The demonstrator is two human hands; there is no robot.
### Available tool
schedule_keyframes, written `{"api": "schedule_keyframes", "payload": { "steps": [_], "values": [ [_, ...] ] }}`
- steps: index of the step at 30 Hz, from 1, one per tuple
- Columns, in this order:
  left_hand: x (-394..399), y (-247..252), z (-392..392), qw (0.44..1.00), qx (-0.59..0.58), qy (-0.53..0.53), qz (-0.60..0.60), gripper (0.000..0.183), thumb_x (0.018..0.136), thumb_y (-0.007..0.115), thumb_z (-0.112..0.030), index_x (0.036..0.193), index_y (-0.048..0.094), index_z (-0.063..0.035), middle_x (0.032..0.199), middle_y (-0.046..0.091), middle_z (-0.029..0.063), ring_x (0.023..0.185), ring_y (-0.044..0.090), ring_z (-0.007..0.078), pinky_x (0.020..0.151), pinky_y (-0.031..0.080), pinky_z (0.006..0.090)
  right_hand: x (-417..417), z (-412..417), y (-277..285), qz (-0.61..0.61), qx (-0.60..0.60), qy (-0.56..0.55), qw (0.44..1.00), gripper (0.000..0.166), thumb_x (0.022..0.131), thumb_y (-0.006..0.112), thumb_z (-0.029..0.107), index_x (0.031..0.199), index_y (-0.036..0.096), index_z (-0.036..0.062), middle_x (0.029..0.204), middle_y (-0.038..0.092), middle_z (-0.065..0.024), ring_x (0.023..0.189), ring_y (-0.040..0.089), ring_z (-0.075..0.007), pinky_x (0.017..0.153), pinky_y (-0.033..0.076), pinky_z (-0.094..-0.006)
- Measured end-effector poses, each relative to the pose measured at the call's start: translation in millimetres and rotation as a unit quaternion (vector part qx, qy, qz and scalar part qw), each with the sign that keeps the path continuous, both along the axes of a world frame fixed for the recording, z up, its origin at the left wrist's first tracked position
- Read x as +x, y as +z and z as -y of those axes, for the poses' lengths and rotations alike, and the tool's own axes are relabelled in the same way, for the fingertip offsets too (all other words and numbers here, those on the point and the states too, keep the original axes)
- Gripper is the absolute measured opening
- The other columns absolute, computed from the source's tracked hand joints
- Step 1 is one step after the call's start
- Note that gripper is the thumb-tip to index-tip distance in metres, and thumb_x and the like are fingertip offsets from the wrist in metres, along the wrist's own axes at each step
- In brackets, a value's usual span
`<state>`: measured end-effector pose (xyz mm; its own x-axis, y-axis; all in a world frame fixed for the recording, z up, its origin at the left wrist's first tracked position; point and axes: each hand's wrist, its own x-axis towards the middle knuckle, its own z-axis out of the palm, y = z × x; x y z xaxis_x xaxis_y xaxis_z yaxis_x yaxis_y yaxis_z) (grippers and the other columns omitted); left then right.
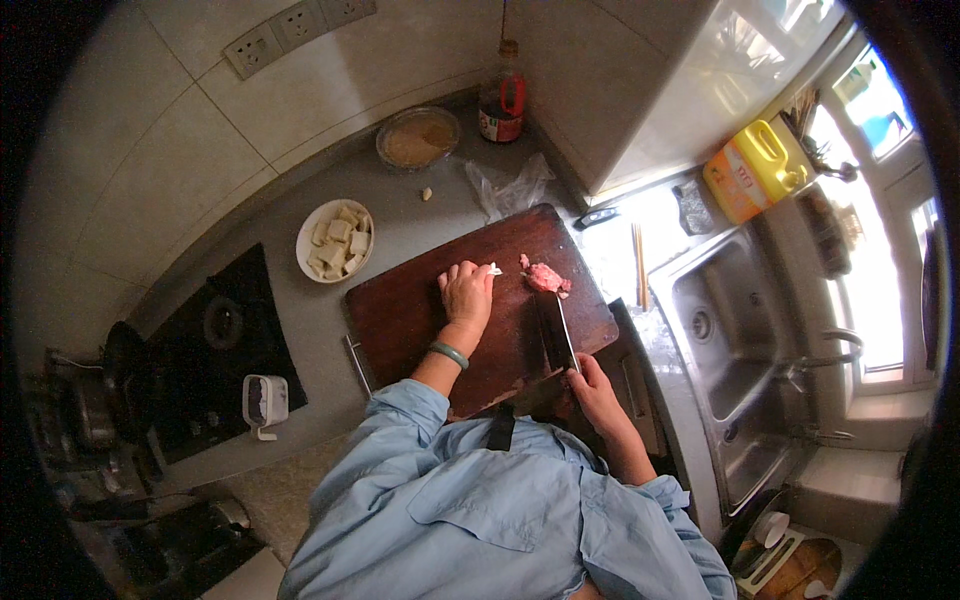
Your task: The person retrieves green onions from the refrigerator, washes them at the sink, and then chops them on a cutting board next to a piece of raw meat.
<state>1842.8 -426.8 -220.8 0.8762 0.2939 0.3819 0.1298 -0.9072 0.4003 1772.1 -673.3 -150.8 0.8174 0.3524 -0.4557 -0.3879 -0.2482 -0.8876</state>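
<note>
My left hand (466, 296) is over the wooden cutting board (405, 330), with a small white piece (494, 268) at its fingertips. Whether that piece is garlic or something else, I cannot tell. The handle of a cleaver (553, 330) is in my right hand (596, 390), at the board's near right edge. The cleaver's broad blade points away from me, and its far end is right by a lump of raw pinkish meat (546, 278) on the board. A smaller scrap of meat touches or nearly touches the lump.
Left of the board stands a white bowl of tofu cubes (337, 244). Behind it are a garlic clove (427, 194), a covered bowl (417, 138), a plastic bag (514, 184) and a sauce bottle (502, 101). Chopsticks (640, 262), a yellow oil jug (754, 172) and a steel sink (712, 330) are right.
</note>
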Motion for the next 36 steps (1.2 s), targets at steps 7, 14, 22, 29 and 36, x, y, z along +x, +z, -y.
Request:
{"api": "schedule_keyframes", "payload": {
  "steps": [7, 14, 22, 29, 36],
  "values": [
    [2, 4, 12, 0.997, -0.025, 0.077, -0.005, 0.011, 0.071, 0.065, -0.021, 0.082, 0.064, -0.018, 0.083, 0.053, 0.0009, 0.083, 0.049, 0.0229, 0.071, 0.037, 0.0379, 13, -20, -4, 0.108, -0.055, 0.059, 0.991, 0.032, 0.087, 0.051, 0.018, 0.113, 0.044, 0.0018, 0.088, 0.055, -0.0099, 0.079, 0.053, -0.014, 0.07, 0.043, -0.0273],
    [1, -8, 13, 0.99, -0.1, 0.094, -0.002, 0.014, 0.08, 0.049, -0.012, 0.086, 0.061, -0.0143, 0.087, 0.052, 0.0053, 0.087, 0.046, 0.0266, 0.078, 0.036, 0.0369, 27, -52, 2, 0.31, -0.149, 0.094, 0.934, 0.034, 0.084, 0.052, 0.019, 0.114, 0.045, 0.0037, 0.099, 0.055, -0.0185, 0.084, 0.057, -0.0327, 0.073, 0.046, -0.0376],
    [5, -8, 24, 0.966, -0.184, 0.184, -0.007, 0.014, 0.081, 0.045, -0.019, 0.082, 0.057, -0.0111, 0.091, 0.052, 0.0044, 0.09, 0.044, 0.0268, 0.082, 0.033, 0.0364, 29, -70, 8, 0.327, -0.285, 0.155, 0.888, 0.037, 0.083, 0.051, 0.023, 0.118, 0.043, 0.0117, 0.091, 0.053, -0.0175, 0.077, 0.057, -0.0363, 0.066, 0.047, -0.0439],
    [9, -5, 22, 0.967, -0.189, 0.16, -0.062, 0.019, 0.082, 0.045, -0.026, 0.085, 0.058, -0.0138, 0.095, 0.052, 0.0073, 0.097, 0.041, 0.0293, 0.086, 0.031, 0.0381, 32, -74, 17, 0.322, -0.294, 0.171, 0.884, 0.038, 0.082, 0.052, 0.02, 0.118, 0.043, 0.0113, 0.092, 0.053, -0.0177, 0.078, 0.056, -0.0368, 0.067, 0.047, -0.0427],
    [8, -3, 22, 0.968, -0.192, 0.15, -0.061, 0.022, 0.083, 0.043, -0.027, 0.087, 0.058, -0.0121, 0.097, 0.051, 0.0109, 0.095, 0.041, 0.0327, 0.086, 0.031, 0.0392, 40, -74, 10, 0.318, -0.247, 0.16, 0.901, 0.036, 0.083, 0.052, 0.021, 0.117, 0.044, 0.0109, 0.092, 0.056, -0.0196, 0.079, 0.057, -0.0381, 0.067, 0.047, -0.0444]
  ]
}}
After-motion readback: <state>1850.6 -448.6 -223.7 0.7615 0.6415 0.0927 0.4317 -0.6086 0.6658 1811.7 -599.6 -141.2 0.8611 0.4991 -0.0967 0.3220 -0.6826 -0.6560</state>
